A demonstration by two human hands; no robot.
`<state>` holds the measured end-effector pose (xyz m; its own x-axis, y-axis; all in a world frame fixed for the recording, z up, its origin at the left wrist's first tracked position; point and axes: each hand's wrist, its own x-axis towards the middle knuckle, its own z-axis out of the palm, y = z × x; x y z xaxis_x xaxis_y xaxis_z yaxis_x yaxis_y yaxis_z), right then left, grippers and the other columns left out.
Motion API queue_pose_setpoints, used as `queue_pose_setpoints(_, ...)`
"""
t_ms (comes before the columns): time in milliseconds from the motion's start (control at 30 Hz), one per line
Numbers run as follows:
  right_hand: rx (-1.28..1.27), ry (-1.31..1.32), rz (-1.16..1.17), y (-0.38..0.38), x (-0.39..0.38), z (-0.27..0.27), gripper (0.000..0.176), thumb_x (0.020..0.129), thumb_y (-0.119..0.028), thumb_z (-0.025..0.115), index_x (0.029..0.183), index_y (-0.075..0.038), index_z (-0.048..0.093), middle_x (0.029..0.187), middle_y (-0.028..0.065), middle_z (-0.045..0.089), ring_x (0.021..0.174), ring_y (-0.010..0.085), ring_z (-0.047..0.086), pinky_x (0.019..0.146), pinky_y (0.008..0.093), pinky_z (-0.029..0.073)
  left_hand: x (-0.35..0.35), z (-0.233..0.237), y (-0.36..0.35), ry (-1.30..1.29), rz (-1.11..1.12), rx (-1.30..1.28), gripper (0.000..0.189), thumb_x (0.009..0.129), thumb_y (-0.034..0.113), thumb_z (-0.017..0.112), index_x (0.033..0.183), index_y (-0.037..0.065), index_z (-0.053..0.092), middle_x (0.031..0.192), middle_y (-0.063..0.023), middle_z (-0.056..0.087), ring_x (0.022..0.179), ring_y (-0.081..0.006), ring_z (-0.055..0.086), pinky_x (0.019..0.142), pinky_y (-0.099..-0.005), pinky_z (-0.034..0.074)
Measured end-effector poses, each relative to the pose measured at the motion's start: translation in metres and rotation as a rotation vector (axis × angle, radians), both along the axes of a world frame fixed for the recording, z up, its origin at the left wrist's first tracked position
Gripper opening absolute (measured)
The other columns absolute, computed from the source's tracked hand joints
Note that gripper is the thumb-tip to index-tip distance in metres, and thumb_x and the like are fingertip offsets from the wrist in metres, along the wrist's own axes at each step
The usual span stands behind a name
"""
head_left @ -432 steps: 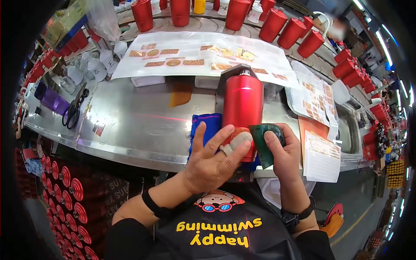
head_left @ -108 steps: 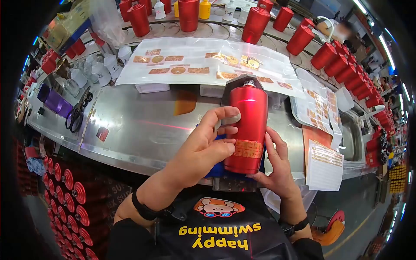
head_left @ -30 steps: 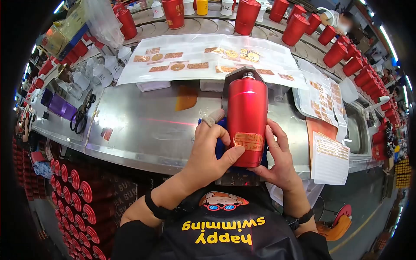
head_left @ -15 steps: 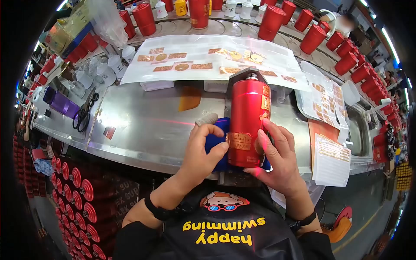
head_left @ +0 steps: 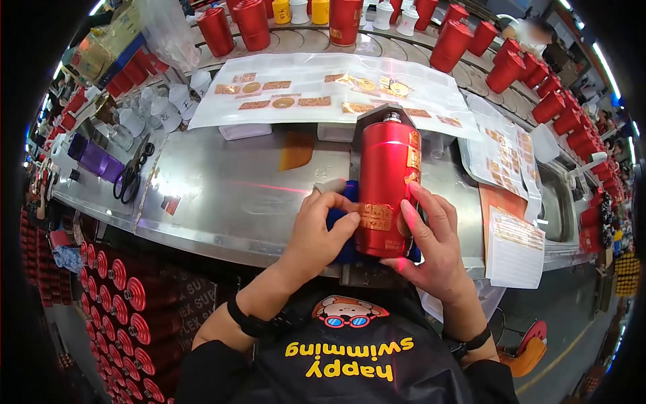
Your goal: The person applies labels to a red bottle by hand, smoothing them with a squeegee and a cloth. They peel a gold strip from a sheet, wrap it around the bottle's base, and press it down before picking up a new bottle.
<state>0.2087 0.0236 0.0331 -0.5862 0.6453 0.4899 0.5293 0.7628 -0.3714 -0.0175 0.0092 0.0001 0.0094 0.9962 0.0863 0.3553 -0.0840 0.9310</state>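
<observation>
- Since half a second ago, in the head view, the left hand (head_left: 316, 229) has closed in on the red bottle (head_left: 387, 168), and its thumb now lies on the gold label (head_left: 375, 217), which sat free of it before.
- Over the last second the bottle has rolled: the gold label, then facing up, now sits on the left flank, and small gold stickers (head_left: 412, 158) show on the upper right flank.
- The red bottle lies on its side near the front edge of the steel table (head_left: 222, 195). Its neck points away from the person into a dark holder (head_left: 367, 118), and its base rests over a blue cloth (head_left: 346, 254).
- The left hand is curled, its thumb tip pressing the label and its fingers bent against the bottle's left side.
- The right hand (head_left: 434, 239) cups the bottle's right side with its fingers spread along the red wall, so the bottle is clasped between the two hands.
- Behind the bottle lie clear sheets of gold stickers (head_left: 316, 87).
- Scissors (head_left: 128, 176) lie well apart to the left, and a printed paper (head_left: 515, 246) lies to the right.
- More red bottles (head_left: 252, 20) stand in a curved row at the back.
</observation>
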Motion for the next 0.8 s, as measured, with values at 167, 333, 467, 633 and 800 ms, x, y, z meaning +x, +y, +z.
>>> queue_pose_setpoints(167, -0.008, 0.014, 0.026, 0.002, 0.003, -0.001, 0.085, 0.063, -0.026, 0.087, 0.137, -0.002, 0.051, 0.146, 0.0199, 0.042, 0.122, 0.0404, 0.046, 0.101, 0.0471, 0.042, -0.002, 0.000, 0.002, 0.083, 0.031, 0.153, 0.011, 0.085, 0.012, 0.062, 0.088, 0.002, 0.060, 0.133, -0.0237, 0.055, 0.128, -0.0326, 0.048, 0.112, -0.0420, 0.029)
queue_pose_setpoints(333, -0.044, 0.078, -0.056, 0.009, 0.027, -0.016, 0.073, 0.087, -0.045, 0.068, 0.136, 0.004, 0.049, 0.142, 0.0234, 0.045, 0.125, 0.0414, 0.044, 0.105, 0.0476, 0.037, -0.004, 0.051, 0.000, 0.113, -0.081, 0.174, 0.010, 0.085, 0.011, 0.062, 0.088, 0.002, 0.060, 0.130, -0.0210, 0.057, 0.124, -0.0314, 0.050, 0.109, -0.0409, 0.033)
queue_pose_setpoints(467, -0.162, 0.081, -0.122, 0.012, 0.035, -0.035, 0.065, 0.094, -0.043, 0.059, 0.137, 0.004, 0.048, 0.143, 0.0237, 0.043, 0.128, 0.0414, 0.041, 0.108, 0.0481, 0.034, 0.018, 0.069, 0.008, 0.098, -0.186, 0.366, 0.010, 0.083, 0.012, 0.063, 0.087, 0.004, 0.059, 0.095, -0.0145, 0.056, 0.096, -0.0319, 0.051, 0.086, -0.0420, 0.040)
queue_pose_setpoints(633, -0.264, 0.023, -0.112, 0.012, 0.043, -0.036, 0.059, 0.094, -0.039, 0.060, 0.139, -0.002, 0.050, 0.148, 0.0224, 0.038, 0.133, 0.0432, 0.037, 0.111, 0.0489, 0.031, 0.027, 0.078, 0.007, 0.159, -0.420, 0.463, 0.021, 0.084, 0.012, 0.064, 0.104, 0.005, 0.066, 0.122, -0.0182, 0.058, 0.118, -0.0355, 0.051, 0.102, -0.0427, 0.038)
queue_pose_setpoints(800, -0.267, 0.181, -0.138, 0.024, 0.051, -0.020, 0.050, 0.097, -0.033, 0.059, 0.135, -0.001, 0.053, 0.142, 0.0216, 0.047, 0.130, 0.0390, 0.045, 0.109, 0.0442, 0.036, 0.000, 0.049, 0.000, -0.028, -0.226, 0.454, 0.037, 0.084, 0.012, 0.065, 0.120, 0.003, 0.063, 0.126, -0.0182, 0.058, 0.119, -0.0364, 0.052, 0.103, -0.0419, 0.039)
